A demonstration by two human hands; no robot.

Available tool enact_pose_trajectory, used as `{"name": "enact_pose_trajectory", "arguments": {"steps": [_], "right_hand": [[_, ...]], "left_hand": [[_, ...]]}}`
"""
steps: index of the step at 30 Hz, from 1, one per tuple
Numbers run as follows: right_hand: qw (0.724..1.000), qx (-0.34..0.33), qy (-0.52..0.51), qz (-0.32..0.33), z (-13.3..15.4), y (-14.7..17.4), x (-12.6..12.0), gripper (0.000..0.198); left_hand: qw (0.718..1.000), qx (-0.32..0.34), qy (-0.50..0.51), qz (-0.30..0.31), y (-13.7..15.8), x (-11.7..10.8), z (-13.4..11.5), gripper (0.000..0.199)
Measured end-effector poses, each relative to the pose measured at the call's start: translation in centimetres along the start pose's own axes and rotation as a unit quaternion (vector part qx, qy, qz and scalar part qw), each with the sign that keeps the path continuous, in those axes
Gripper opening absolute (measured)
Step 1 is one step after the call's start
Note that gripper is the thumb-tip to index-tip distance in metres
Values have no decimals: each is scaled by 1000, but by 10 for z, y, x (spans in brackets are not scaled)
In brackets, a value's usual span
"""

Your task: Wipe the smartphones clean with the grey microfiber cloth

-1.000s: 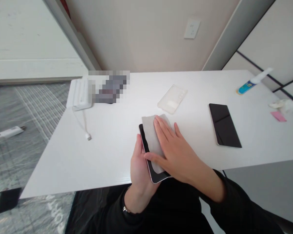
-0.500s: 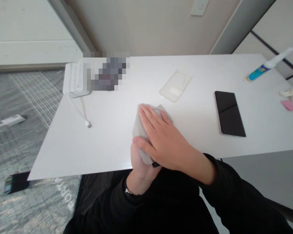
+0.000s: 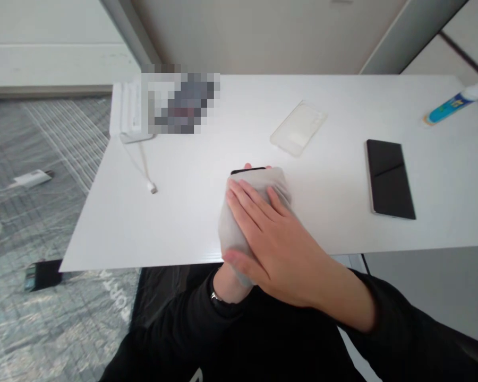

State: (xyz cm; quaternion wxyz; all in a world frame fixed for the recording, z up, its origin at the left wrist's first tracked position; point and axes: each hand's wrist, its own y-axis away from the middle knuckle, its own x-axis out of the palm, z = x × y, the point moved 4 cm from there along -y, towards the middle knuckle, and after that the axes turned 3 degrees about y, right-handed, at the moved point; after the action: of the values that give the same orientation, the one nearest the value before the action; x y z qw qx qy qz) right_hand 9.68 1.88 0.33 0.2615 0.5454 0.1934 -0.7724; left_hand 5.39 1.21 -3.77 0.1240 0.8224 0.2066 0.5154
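Observation:
A grey cloth (image 3: 233, 228) is draped over a phone, whose dark top edge (image 3: 247, 171) shows beyond the cloth. From underneath, my left hand (image 3: 229, 281) holds the phone; its fingertips peek out past the top edge, and most of the hand is hidden. My right hand (image 3: 281, 246) lies flat on the cloth with its fingers stretched out and the thumb toward the near left side. Both hands are over the table's front edge. A clear phone case (image 3: 298, 128) lies on the table beyond them.
On the white table (image 3: 183, 223), a black-screened device (image 3: 391, 179) lies right, with a blue-and-white tube (image 3: 448, 109) behind it. A white charger block (image 3: 127, 114) with cable plug (image 3: 152, 188) is left, beside a pixelated patch. A dark object (image 3: 43, 275) and white adapter (image 3: 34, 179) lie on the floor.
My right hand has slid toward me along with the cloth, uncovering the phone's dark top edge. The camera view has shifted slightly.

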Motion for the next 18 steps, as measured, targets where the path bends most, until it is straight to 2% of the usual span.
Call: {"name": "enact_pose_trajectory", "arguments": {"steps": [3,6,8,11,13,15,18], "right_hand": [[1000,21,1,-15,-26,-22,-7,77],[998,62,3,-18,-42,-11,-4,81],[997,79,3,-20,-36,12,3,88],[996,75,21,-32,-9,46,12,102],[997,51,33,-38,10,54,13,110],[999,24,27,-28,20,44,11,109],[1000,19,5,-9,4,9,3,99]], "left_hand": [[993,-108,-32,-22,-15,-4,-1,54],[985,-170,-26,10,-27,3,-6,50],[979,-200,0,42,-28,10,-7,49],[967,-242,30,78,-21,17,-3,49],[970,-229,23,74,-16,15,-2,49],[984,-173,9,50,-12,9,-4,48],[992,-126,-7,3,-11,0,-6,50]]}}
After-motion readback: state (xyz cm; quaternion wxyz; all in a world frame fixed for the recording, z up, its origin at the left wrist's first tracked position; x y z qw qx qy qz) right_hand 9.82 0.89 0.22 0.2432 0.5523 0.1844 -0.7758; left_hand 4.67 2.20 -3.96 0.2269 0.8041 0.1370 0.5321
